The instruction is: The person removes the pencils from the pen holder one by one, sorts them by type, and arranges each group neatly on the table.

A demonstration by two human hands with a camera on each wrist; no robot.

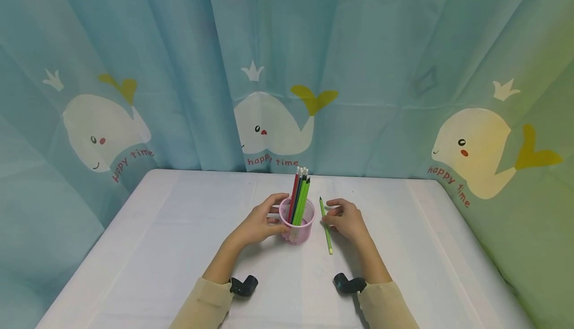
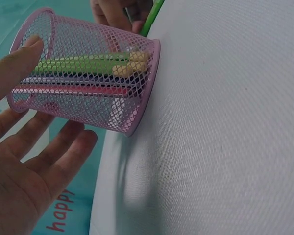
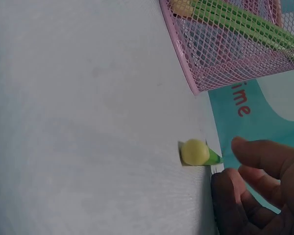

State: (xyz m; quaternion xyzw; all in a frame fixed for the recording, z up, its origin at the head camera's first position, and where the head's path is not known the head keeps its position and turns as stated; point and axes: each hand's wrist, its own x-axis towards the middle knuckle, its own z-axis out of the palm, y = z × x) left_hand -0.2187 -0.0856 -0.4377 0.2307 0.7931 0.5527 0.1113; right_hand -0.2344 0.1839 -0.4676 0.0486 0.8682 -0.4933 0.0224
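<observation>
A pink mesh pencil cup [image 1: 297, 234] stands upright on the white table, with several pencils [image 1: 301, 202], green, red and dark, leaning inside it. My left hand [image 1: 260, 223] curves round the cup's left side, thumb in front and fingers behind; in the left wrist view its thumb [image 2: 32, 45] lies over the mesh near the rim. A single green pencil [image 1: 328, 237] lies on the table right of the cup, its pale yellow end [image 3: 195, 152] towards me. Beside this pencil is my right hand [image 1: 347, 219], fingers loosely bent, with a gap between thumb and fingertips.
The white table [image 1: 179, 249] ends at a blue-green curtain [image 1: 381, 45] printed with whales. Black angled pieces [image 1: 244, 286] are worn at both wrists, below the beige sleeves [image 1: 204, 301].
</observation>
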